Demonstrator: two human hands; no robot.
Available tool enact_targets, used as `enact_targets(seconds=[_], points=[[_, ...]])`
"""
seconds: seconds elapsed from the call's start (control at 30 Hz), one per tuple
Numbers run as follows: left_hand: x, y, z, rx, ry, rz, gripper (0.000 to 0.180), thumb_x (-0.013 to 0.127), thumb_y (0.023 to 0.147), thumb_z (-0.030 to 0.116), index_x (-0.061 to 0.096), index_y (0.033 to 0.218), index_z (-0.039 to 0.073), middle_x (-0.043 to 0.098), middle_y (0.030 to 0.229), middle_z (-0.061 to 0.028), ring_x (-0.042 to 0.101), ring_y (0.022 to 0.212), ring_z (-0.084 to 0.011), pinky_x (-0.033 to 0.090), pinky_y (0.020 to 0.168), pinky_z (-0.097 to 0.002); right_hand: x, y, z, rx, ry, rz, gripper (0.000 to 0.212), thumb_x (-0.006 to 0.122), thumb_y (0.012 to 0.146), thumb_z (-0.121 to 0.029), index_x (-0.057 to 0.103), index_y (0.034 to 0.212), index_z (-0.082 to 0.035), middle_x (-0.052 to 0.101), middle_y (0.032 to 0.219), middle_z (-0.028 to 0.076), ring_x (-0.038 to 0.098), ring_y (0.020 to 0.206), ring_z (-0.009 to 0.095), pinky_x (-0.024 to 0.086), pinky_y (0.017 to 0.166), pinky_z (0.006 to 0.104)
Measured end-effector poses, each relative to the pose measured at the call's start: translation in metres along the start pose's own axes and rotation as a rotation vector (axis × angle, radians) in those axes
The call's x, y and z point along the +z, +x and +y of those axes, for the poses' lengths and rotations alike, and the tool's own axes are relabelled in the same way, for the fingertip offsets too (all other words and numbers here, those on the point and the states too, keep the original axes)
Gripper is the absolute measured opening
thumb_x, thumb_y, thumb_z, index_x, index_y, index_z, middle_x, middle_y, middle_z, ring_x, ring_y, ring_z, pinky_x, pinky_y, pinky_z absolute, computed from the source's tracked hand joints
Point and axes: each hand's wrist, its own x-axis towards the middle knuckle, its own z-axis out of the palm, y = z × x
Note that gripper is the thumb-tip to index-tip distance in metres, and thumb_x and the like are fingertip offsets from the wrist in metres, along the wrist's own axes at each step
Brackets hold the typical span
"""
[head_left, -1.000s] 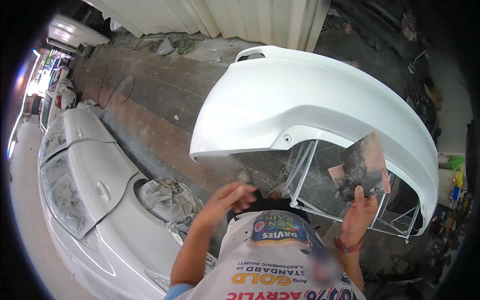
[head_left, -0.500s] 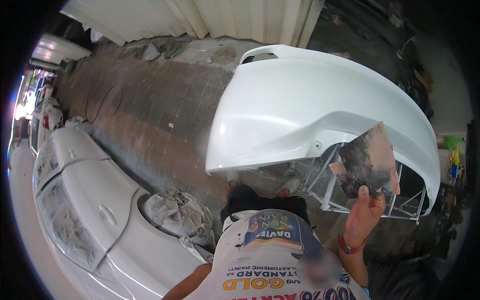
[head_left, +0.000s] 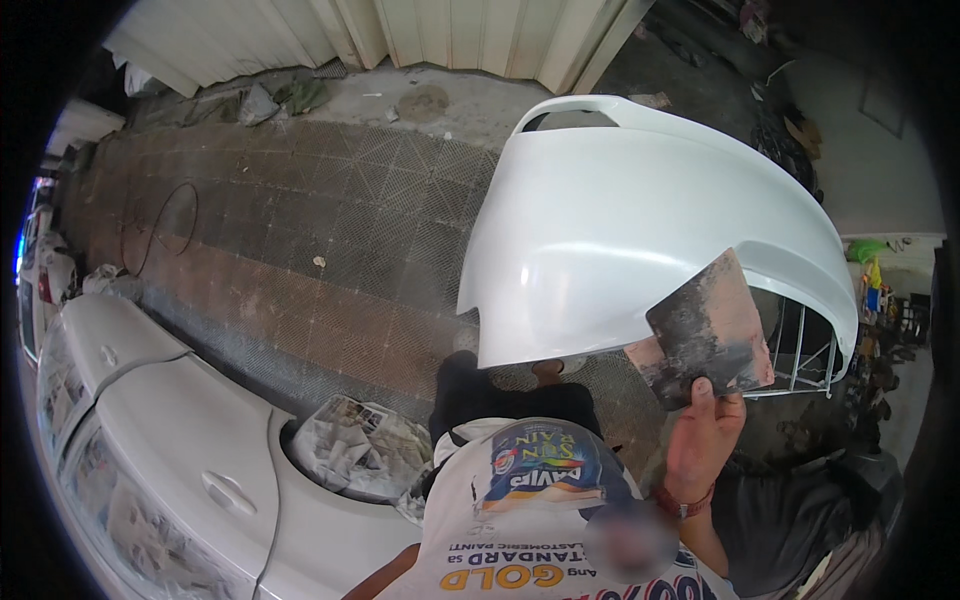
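Observation:
My right hand (head_left: 702, 428) is raised on the right and grips the lower edge of a flat, stained sheet (head_left: 712, 328), thumb lying on its face. Half of the sheet is dark grey, the rest pinkish tan; whether it is cardboard or paper I cannot tell. From my view it overlaps the lower edge of a glossy white car bumper (head_left: 600, 220); whether they touch is unclear. White tube framing of a stand (head_left: 803, 360) shows under the bumper. Of my left side only a bit of forearm (head_left: 388, 578) appears at the lower edge; that hand is out of sight.
A light-coloured car (head_left: 190, 440) with paper-masked windows stands at left, its wheel (head_left: 362, 450) wrapped in plastic and newspaper. A thin hose (head_left: 160, 235) lies on the tiled floor (head_left: 330, 225). Corrugated panels (head_left: 460, 40) line the back; a cluttered shelf (head_left: 885, 300) stands right.
My view has shifted, so the bumper sits further right and its left end is nearer my legs. The sheet stays in my right hand, now covering more of the bumper's lower edge and stand.

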Motion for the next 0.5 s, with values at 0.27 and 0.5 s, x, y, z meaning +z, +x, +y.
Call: enact_targets(seconds=[0.27,0.5], points=[[-0.038,0.007,-0.002,0.016,-0.028,0.03,0.054,0.068,0.097,0.045,0.072,0.134,0.007,0.077,0.125,-0.0141,0.072,0.116,-0.0261,0.058,0.096,-0.0415,0.024,-0.013,-0.002,-0.044,0.017,0.032,0.029,0.072,0.102,-0.001,0.065,0.13,0.001,0.072,0.128,0.008,0.066,0.113,0.013,0.051,0.103,0.0313],[-0.059,0.005,-0.004,0.026,-0.033,0.045,0.052,0.067,0.098,0.043,0.071,0.135,0.007,0.077,0.124,-0.0132,0.073,0.114,-0.0242,0.058,0.094,-0.0405,0.035,-0.024,0.003,-0.041,0.021,0.038,0.03,0.073,0.101,-0.002,0.065,0.13,0.001,0.072,0.128,0.007,0.066,0.112,0.013,0.051,0.102,0.0313]])
